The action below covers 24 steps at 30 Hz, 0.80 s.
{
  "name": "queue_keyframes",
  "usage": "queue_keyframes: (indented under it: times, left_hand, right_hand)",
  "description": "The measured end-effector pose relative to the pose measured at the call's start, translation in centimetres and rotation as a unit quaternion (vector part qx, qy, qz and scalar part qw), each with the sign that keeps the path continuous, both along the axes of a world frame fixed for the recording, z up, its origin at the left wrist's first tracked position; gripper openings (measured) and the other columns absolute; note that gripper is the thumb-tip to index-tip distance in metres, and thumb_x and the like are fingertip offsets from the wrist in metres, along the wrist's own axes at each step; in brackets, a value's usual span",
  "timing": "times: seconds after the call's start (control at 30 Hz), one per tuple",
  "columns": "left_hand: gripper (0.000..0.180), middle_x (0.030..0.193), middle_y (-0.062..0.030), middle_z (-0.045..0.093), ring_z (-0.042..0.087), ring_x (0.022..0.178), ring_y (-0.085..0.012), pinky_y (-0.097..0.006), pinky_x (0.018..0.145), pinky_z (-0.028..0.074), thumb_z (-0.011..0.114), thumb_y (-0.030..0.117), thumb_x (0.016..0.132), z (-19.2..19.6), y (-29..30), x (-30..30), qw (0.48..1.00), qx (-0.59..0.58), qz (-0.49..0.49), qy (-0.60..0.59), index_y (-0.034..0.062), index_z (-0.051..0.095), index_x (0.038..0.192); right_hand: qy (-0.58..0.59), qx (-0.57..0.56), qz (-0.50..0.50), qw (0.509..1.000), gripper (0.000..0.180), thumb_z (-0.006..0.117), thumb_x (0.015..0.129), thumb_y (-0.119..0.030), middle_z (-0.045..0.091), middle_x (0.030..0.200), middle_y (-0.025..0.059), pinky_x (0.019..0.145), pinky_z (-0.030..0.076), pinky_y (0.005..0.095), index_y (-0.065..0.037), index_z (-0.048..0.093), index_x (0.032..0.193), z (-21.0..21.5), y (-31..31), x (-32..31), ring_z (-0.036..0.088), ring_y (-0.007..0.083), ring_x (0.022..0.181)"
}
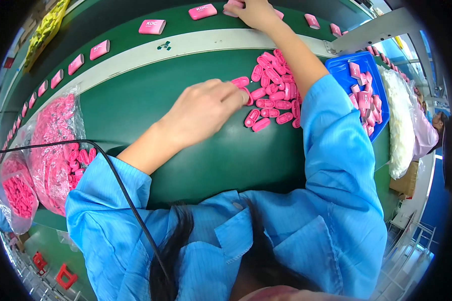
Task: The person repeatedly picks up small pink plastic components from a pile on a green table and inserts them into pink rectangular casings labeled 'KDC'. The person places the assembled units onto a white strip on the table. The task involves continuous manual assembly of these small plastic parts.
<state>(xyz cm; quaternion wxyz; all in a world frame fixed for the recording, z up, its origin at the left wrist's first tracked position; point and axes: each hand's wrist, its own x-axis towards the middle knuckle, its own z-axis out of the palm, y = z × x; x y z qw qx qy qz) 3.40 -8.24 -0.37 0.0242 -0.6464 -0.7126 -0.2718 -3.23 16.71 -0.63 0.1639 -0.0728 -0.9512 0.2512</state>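
My left hand (206, 108) is above the green table, its fingers closed on a small pink oval plastic piece (240, 82). Just right of its fingertips lies a loose heap of similar pink oval pieces (273, 90), many with their hollow side up. My right arm reaches over that heap to the far belt. There my right hand (258, 14) grips a pink-and-white rounded case (232, 7) at the picture's top edge, partly hidden by the fingers. Left of it on the belt sits another such case (202, 11).
More pink cases (100, 49) line the green belt, behind a pale rail (211, 40). Clear bags of pink pieces (55, 145) stand at left. A blue tray (339, 65) with pink cases is at right, beside a white bag (401, 125). A black cable (105, 155) crosses my left sleeve.
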Motion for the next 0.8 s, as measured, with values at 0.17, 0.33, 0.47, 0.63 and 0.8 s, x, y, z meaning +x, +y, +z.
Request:
queue_keyframes:
  times: [0.17, 0.33, 0.47, 0.63, 0.8]
  left_hand:
    - [0.03, 0.091, -0.0049, 0.064, 0.062, 0.082, -0.0134, -0.027, 0.076, 0.049, 0.061, 0.004, 0.083, 1.5, 1.6, -3.3, 0.924, 0.008, 0.149, -0.352, 0.0036, 0.058, 0.113]
    - [0.036, 0.104, -0.0102, 0.063, 0.062, 0.087, -0.0145, -0.023, 0.076, 0.05, 0.059, 0.006, 0.086, 0.2, 3.1, -6.2, 0.812, 0.191, 0.16, -0.527, -0.004, 0.052, 0.119]
    - [0.037, 0.106, -0.0139, 0.063, 0.061, 0.098, -0.0177, -0.026, 0.085, 0.048, 0.053, 0.006, 0.09, -1.5, 4.1, -6.1, 0.734, 0.256, 0.132, -0.615, -0.0069, 0.047, 0.124]
    - [0.036, 0.107, -0.0134, 0.063, 0.059, 0.098, -0.0136, -0.024, 0.088, 0.045, 0.053, 0.008, 0.09, -1.8, 4.5, -5.4, 0.753, 0.254, 0.131, -0.592, -0.0062, 0.049, 0.123]
    - [0.033, 0.099, -0.0127, 0.066, 0.062, 0.089, -0.0124, -0.024, 0.081, 0.047, 0.055, 0.011, 0.089, -0.8, 3.7, -5.2, 0.855, 0.199, 0.183, -0.442, -0.0058, 0.055, 0.117]
  right_hand:
    - [0.0, -0.194, -0.047, 0.98, 0.023, 0.065, 0.079, -0.013, 0.066, 0.082, 0.0155, 0.067, 0.052, 0.031, 0.003, 0.06, 0.095, 2.1, -2.4, 3.7, 0.065, 0.022, 0.074]
    - [-0.017, -0.49, 0.071, 0.869, 0.031, 0.064, 0.084, -0.011, 0.064, 0.096, 0.0103, 0.074, 0.053, 0.023, 0.005, 0.056, 0.11, 1.2, -2.5, 6.4, 0.063, 0.0135, 0.08]
    - [0.009, -0.473, 0.073, 0.878, 0.03, 0.064, 0.084, -0.012, 0.064, 0.095, 0.0101, 0.073, 0.053, 0.0225, 0.004, 0.057, 0.109, 0.0, -4.0, 7.9, 0.063, 0.013, 0.081]
    - [0.035, -0.498, 0.073, 0.863, 0.028, 0.062, 0.085, -0.01, 0.064, 0.097, 0.0108, 0.077, 0.053, 0.024, 0.005, 0.057, 0.109, 0.0, -5.1, 7.7, 0.063, 0.0158, 0.085]
    - [0.043, -0.506, 0.088, 0.857, 0.029, 0.064, 0.084, -0.008, 0.063, 0.1, 0.0126, 0.079, 0.053, 0.0256, 0.005, 0.056, 0.109, 0.0, -4.9, 8.1, 0.063, 0.0175, 0.088]
